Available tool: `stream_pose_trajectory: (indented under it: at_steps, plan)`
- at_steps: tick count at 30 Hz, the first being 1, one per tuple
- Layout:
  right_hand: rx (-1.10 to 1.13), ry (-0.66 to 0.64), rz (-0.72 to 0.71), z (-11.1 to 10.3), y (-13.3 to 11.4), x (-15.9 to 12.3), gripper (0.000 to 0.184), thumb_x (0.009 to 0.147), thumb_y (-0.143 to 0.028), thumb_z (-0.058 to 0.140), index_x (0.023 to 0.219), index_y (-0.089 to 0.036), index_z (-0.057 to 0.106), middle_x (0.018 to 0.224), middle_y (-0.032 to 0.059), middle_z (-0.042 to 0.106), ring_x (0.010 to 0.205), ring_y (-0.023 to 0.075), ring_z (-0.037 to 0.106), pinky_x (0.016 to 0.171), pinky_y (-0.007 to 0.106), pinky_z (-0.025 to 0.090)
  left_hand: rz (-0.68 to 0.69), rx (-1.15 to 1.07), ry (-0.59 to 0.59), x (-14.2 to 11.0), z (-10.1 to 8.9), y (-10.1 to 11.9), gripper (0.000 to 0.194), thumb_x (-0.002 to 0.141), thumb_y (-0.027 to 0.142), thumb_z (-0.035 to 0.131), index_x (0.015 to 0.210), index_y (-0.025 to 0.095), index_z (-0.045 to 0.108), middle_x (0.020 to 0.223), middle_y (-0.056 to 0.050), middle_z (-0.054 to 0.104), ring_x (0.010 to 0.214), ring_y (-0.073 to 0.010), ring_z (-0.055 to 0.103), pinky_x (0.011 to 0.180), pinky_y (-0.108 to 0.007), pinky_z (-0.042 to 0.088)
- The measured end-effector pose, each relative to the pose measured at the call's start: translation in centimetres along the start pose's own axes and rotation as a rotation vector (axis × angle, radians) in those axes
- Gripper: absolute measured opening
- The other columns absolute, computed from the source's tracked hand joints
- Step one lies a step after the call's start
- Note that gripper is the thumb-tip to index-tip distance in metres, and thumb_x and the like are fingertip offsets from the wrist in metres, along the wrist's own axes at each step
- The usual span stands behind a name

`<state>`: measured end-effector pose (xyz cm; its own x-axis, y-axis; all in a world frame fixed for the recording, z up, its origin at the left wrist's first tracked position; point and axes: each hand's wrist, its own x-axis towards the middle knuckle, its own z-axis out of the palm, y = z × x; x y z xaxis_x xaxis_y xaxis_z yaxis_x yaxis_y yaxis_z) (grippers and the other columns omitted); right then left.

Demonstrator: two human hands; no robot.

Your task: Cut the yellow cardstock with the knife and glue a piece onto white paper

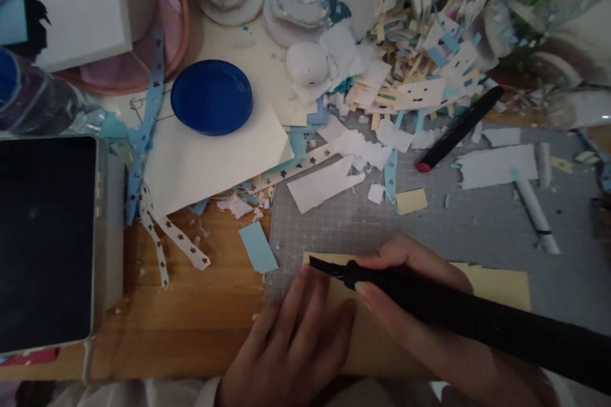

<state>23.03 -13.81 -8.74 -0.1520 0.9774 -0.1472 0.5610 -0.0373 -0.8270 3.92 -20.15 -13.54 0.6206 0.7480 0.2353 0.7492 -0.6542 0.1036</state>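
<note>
A pale yellow sheet of paper (501, 286) lies on the grey cutting mat (334, 229) at the lower middle. My left hand (296, 337) rests flat on the sheet's left part, fingers stretched out. In my right hand (415, 311) is a long black craft knife (453, 311), held near its front end. Its narrow dark blade points left, close to the sheet's top left corner and just above my left fingertips. Whether the blade touches the paper I cannot tell. Left of the hands, a small light blue paper piece (258, 247) straddles the mat's edge.
A black marker (461, 130), a white pen (537, 216) and torn paper scraps (327, 183) lie on the mat. Heaped paper cutouts (420, 92) cover the back. A blue round lid (211, 97) sits on white paper (210, 165). At left stands a dark-screened tablet (45, 241).
</note>
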Motion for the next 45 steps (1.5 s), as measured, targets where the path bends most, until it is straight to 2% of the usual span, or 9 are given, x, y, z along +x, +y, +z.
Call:
stream_pose_trajectory:
  at_steps: [4,11,18,23,28,34,39,45]
  plan:
    - [0.003,-0.008,0.033,-0.3,0.2,-0.2,0.008,0.081,-0.023,0.064,0.081,-0.025,0.057,0.07,-0.0019,0.068,0.057,0.0124,0.063,0.046,0.02,0.049,0.018,0.01,0.0,-0.1,0.0,0.0,0.039,0.09,0.044,0.056,0.128,0.035,0.058,0.132,-0.007,0.059,0.13,-0.0269,0.046,0.095,-0.035,0.03]
    - [0.044,-0.006,0.079,-0.7,0.6,-0.3,0.007,0.081,-0.025,0.064,0.079,-0.026,0.057,0.068,-0.0037,0.067,0.054,0.0112,0.062,0.046,0.02,0.05,-0.054,-0.008,0.011,0.1,0.2,0.4,0.032,0.096,0.036,0.047,0.125,0.037,0.059,0.135,-0.007,0.058,0.136,-0.026,0.04,0.097,-0.036,0.029]
    - [0.032,0.013,0.086,-1.3,1.3,-0.7,0.007,0.079,-0.025,0.066,0.078,-0.025,0.059,0.068,-0.003,0.069,0.055,0.0116,0.063,0.047,0.019,0.05,-0.016,0.003,-0.01,-0.1,0.1,0.1,0.038,0.094,0.04,0.051,0.132,0.036,0.055,0.139,-0.009,0.054,0.143,-0.0281,0.03,0.105,-0.038,0.023]
    - [0.025,-0.001,0.048,-1.6,1.9,-0.9,0.008,0.08,-0.026,0.066,0.08,-0.025,0.058,0.071,-0.0026,0.07,0.057,0.012,0.065,0.046,0.019,0.05,-0.006,0.009,-0.044,-0.2,0.1,0.2,0.047,0.088,0.049,0.056,0.134,0.036,0.053,0.14,-0.01,0.053,0.142,-0.0271,0.031,0.105,-0.039,0.023]
    - [0.02,-0.005,0.072,-2.1,2.4,-1.1,0.006,0.08,-0.027,0.066,0.08,-0.025,0.06,0.072,-0.0017,0.07,0.058,0.0134,0.066,0.047,0.02,0.051,-0.024,0.013,-0.041,0.0,-0.1,0.3,0.046,0.085,0.045,0.061,0.13,0.037,0.056,0.136,-0.008,0.057,0.143,-0.0247,0.031,0.106,-0.039,0.022]
    - [-0.041,0.029,0.075,-3.0,2.7,-1.3,0.005,0.08,-0.029,0.066,0.08,-0.026,0.063,0.07,-0.0025,0.068,0.058,0.0134,0.065,0.047,0.02,0.05,-0.035,-0.009,-0.052,0.3,-0.3,0.3,0.052,0.085,0.066,0.052,0.128,0.037,0.057,0.134,-0.009,0.058,0.145,-0.0242,0.027,0.106,-0.039,0.022]
    - [-0.02,0.087,0.069,-3.5,2.7,-1.4,0.004,0.078,-0.027,0.067,0.077,-0.026,0.062,0.065,-0.0045,0.066,0.054,0.0109,0.062,0.044,0.018,0.048,-0.076,-0.053,-0.022,0.3,-0.1,0.6,0.05,0.087,0.066,0.048,0.125,0.037,0.06,0.134,-0.011,0.058,0.143,-0.0234,0.031,0.104,-0.038,0.023]
    - [-0.039,0.062,0.052,-4.5,3.8,-2.2,0.006,0.079,-0.026,0.067,0.08,-0.027,0.061,0.069,-0.0038,0.07,0.054,0.0125,0.064,0.041,0.018,0.047,-0.097,-0.061,-0.014,0.2,0.1,0.9,0.052,0.085,0.068,0.048,0.126,0.036,0.059,0.134,-0.011,0.058,0.14,-0.0237,0.036,0.105,-0.039,0.023]
